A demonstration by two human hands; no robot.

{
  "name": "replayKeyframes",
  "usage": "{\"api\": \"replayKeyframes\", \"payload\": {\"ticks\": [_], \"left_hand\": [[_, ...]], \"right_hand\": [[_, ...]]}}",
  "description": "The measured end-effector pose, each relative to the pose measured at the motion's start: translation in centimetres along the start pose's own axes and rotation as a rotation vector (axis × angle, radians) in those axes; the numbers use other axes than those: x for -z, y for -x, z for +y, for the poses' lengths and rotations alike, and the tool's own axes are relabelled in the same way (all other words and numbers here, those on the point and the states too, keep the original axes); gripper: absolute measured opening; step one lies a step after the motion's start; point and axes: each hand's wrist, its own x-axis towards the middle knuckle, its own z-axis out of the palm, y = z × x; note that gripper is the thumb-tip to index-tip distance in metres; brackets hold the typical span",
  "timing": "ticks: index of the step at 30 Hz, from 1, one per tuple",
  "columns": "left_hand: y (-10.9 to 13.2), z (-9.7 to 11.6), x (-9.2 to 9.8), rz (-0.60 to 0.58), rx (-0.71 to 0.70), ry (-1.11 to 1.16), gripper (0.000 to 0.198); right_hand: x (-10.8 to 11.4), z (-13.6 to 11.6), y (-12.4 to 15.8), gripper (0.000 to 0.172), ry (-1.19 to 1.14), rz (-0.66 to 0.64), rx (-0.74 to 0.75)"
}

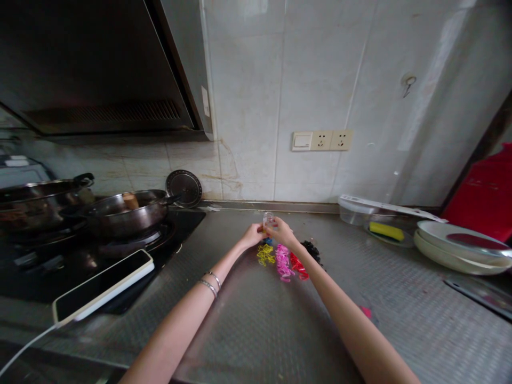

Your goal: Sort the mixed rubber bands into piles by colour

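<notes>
Both hands meet at a small clear jar (268, 217) above the metal counter. My left hand (253, 234) is closed at the jar's left side, and my right hand (280, 231) grips it from the right. Just below the hands lie small piles of what look like rubber bands: yellow bands (265, 255), pink bands (284, 262), red bands (299, 265) and black bands (312, 250). A bit of blue bands (268, 241) shows right under the fingers. The right forearm hides part of the red and black piles.
On the left, a phone (104, 285) with a cable lies by the stove, where a pan (128, 213) and a pot (36, 202) stand. At right are a plastic container (354, 212), a yellow sponge (386, 231), stacked bowls (452, 256) and a knife (480, 296).
</notes>
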Motion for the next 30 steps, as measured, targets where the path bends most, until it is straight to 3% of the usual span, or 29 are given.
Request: {"api": "replayKeyframes", "payload": {"ticks": [4,8,12,16,19,30], "left_hand": [[0.0,2.3,1.9,-0.143,0.062,-0.223,0.038],[0.6,5.9,4.0,-0.076,0.033,-0.602,0.032],[3.1,8.1,2.4,-0.295,-0.111,-0.743,0.02],[6.1,7.9,-0.8,-0.333,-0.177,-0.926,0.029],[7.5,7.0,-2.0,-0.353,-0.192,-1.054,0.032],[6.6,5.3,-1.7,-0.381,-0.262,-1.192,0.02]], "right_hand": [[0.2,0.1,0.2,0.029,0.0,-0.013,0.006],[0.1,0.2,0.1,0.03,0.008,-0.027,-0.009],[0.0,0.1,0.0,0.029,0.027,-0.026,-0.005],[-0.1,0.0,0.1,0.03,0.024,-0.019,-0.002],[-0.1,0.0,0.2,0.031,0.021,-0.015,-0.006],[-0.3,0.4,0.2,0.031,0.011,0.017,0.024]]}}
